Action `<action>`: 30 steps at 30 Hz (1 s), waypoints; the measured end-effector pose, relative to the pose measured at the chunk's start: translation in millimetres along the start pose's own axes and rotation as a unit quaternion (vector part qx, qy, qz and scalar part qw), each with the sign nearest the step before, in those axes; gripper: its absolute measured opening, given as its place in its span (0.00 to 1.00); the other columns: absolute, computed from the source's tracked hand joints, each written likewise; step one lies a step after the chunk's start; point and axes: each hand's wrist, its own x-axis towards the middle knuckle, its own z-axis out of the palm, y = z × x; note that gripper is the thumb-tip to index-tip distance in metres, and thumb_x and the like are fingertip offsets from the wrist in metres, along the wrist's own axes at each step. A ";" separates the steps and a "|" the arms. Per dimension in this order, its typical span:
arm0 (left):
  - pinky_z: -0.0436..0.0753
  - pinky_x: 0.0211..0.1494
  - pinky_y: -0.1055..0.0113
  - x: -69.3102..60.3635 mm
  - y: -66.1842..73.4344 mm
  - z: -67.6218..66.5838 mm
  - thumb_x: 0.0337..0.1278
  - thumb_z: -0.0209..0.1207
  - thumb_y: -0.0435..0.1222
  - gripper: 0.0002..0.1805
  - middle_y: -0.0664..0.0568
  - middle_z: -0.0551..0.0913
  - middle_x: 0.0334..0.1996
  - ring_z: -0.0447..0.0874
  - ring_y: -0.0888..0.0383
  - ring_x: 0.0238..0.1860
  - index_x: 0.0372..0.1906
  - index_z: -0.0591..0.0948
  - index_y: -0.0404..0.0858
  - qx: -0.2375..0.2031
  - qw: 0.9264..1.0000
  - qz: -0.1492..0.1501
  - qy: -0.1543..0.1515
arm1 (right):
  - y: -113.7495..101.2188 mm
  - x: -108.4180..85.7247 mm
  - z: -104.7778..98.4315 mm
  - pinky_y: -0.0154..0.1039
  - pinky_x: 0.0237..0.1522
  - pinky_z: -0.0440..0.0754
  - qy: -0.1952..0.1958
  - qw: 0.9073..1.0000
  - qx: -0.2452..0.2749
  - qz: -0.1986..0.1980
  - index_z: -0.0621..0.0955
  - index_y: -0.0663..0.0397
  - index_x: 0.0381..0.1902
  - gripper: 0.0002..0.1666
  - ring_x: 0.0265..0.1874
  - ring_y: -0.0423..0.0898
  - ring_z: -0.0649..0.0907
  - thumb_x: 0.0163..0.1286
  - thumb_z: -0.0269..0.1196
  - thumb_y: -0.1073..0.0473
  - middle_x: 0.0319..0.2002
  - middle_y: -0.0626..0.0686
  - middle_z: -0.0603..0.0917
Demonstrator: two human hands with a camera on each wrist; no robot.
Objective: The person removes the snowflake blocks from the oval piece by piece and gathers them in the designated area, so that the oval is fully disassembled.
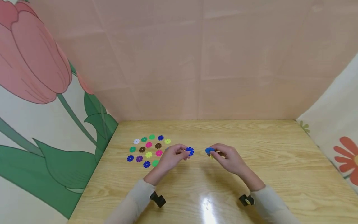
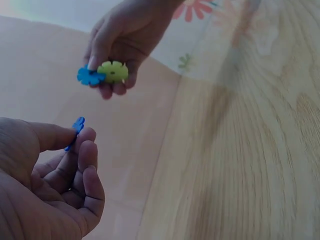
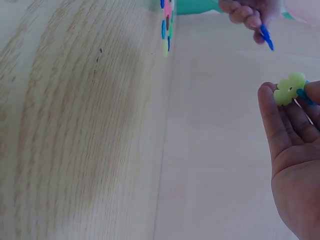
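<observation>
Between thumb and forefinger my left hand (image 1: 174,157) pinches a dark blue notched disc (image 1: 190,151), a flat flower-shaped piece, above the table. Facing it across a small gap, my right hand (image 1: 230,158) holds a lighter blue disc (image 2: 90,75) joined edge to edge with a yellow disc (image 2: 114,72). The thumb presses on the blue one. In the right wrist view the yellow disc (image 3: 289,89) lies against the fingers, and the blue one is mostly covered by the thumb. The dark blue disc and the joined pair do not touch.
Several loose notched discs lie flat on the wooden table (image 1: 279,161) at the left, among them a white disc (image 1: 136,141), a purple disc (image 1: 139,158) and a pink disc (image 1: 149,145). My left hand hides part of this group. A pink cloth (image 1: 195,62) hangs behind the table.
</observation>
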 end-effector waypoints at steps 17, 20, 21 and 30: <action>0.86 0.50 0.51 -19.8 -45.6 -51.4 0.70 0.60 0.35 0.13 0.45 0.88 0.37 0.87 0.46 0.42 0.55 0.79 0.35 0.010 0.999 -0.009 0.037 | 1.7 -4.0 -5.9 0.34 0.37 0.87 -0.009 1.000 0.010 0.017 0.86 0.52 0.44 0.11 0.36 0.40 0.86 0.71 0.63 0.71 0.41 0.52 0.89; 0.85 0.45 0.54 -26.5 -51.6 -62.4 0.69 0.60 0.35 0.13 0.47 0.86 0.35 0.86 0.51 0.38 0.55 0.81 0.37 0.050 0.997 -0.016 0.054 | 1.8 -4.7 -6.9 0.34 0.37 0.87 -0.012 1.000 0.013 0.017 0.86 0.52 0.44 0.11 0.36 0.40 0.86 0.71 0.63 0.71 0.41 0.51 0.89; 0.85 0.43 0.56 -28.3 -53.8 -66.2 0.69 0.60 0.36 0.13 0.48 0.86 0.35 0.85 0.51 0.38 0.55 0.81 0.38 0.059 0.996 -0.020 0.059 | 1.8 -5.0 -7.2 0.34 0.37 0.87 -0.012 1.000 0.013 0.015 0.86 0.52 0.44 0.11 0.36 0.39 0.86 0.71 0.63 0.71 0.41 0.51 0.89; 0.78 0.32 0.65 -36.3 -79.0 -113.9 0.69 0.59 0.34 0.11 0.42 0.86 0.34 0.82 0.49 0.33 0.52 0.80 0.33 0.079 0.995 -0.063 0.011 | 1.6 -6.7 -8.2 0.34 0.36 0.87 -0.012 1.000 0.015 0.008 0.86 0.52 0.44 0.11 0.35 0.40 0.86 0.70 0.63 0.71 0.39 0.55 0.88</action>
